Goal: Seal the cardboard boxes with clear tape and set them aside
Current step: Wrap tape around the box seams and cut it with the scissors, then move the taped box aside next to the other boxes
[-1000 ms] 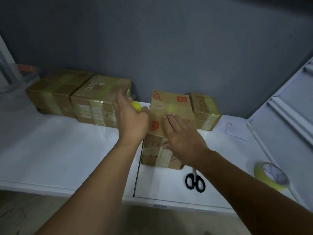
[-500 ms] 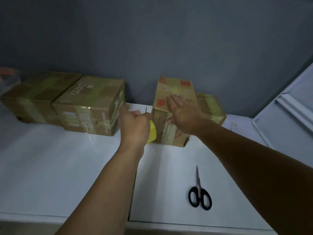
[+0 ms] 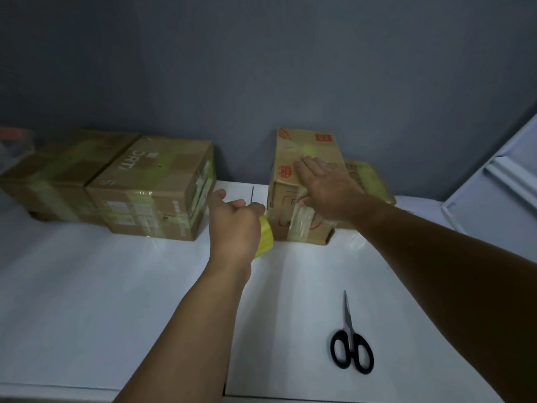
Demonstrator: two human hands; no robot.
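A brown cardboard box [image 3: 293, 152] with red prints stands near the back wall on the white table [image 3: 116, 286]. My right hand [image 3: 325, 184] lies flat on its top and front edge, fingers spread. Clear tape runs down the box's front face. My left hand [image 3: 235, 225] is closed around a yellowish tape roll [image 3: 266, 235], just left of the box's front corner. Most of the roll is hidden under the hand.
Two taped boxes [image 3: 157, 187] sit side by side at the back left. Another taped box [image 3: 369, 181] lies behind the one under my hand. Black-handled scissors [image 3: 350, 341] lie on the table at the front right. A white panel [image 3: 494, 193] leans at the far right.
The box has slid away from me toward the wall, next to the other taped box. My right hand stayed on it. My left hand dropped to the box's front with the roll.
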